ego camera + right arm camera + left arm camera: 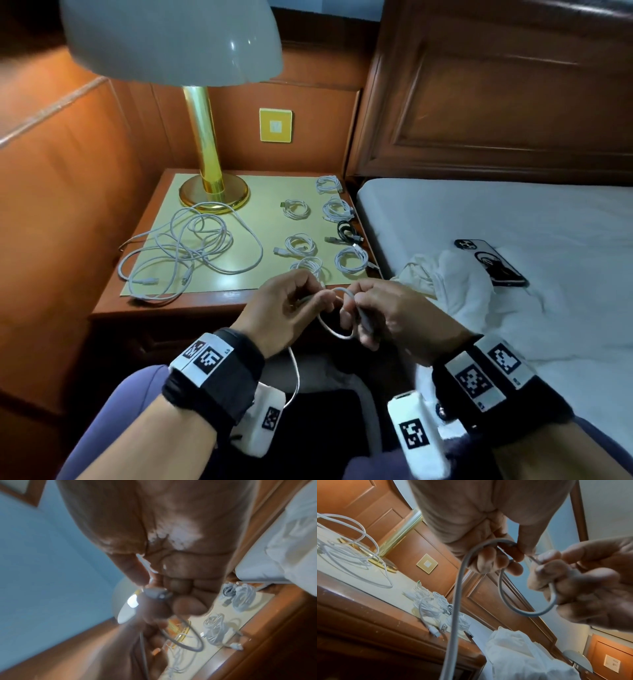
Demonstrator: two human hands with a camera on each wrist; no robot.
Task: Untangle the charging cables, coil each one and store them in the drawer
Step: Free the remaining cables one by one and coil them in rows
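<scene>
Between both hands, just in front of the nightstand (pixel 113 305), a grey cable (pixel 334 330) forms one small loop. Left hand (pixel 284 308) pinches it; right hand (pixel 387 315) curls around its plug end. Seven coiled cables (pixel 299 243) and a loose tangle (pixel 191 246) lie on the nightstand.

The wooden desk (pixel 113 305) carries a pale yellow mat (pixel 260 192), and on that mat stands a brass table lamp (pixel 214 195) at the back left, with a tangle of white charging cables (pixel 191 246) sprawled in front of it, partly over the mat's left edge. Seven coiled cables lie on the mat's right side, six white (pixel 296 209) and one black (pixel 346 229). Just beside the desk, the bed (pixel 513 212) holds a crumpled white cloth (pixel 452 274) and a phone (pixel 493 262) lying face down.
</scene>
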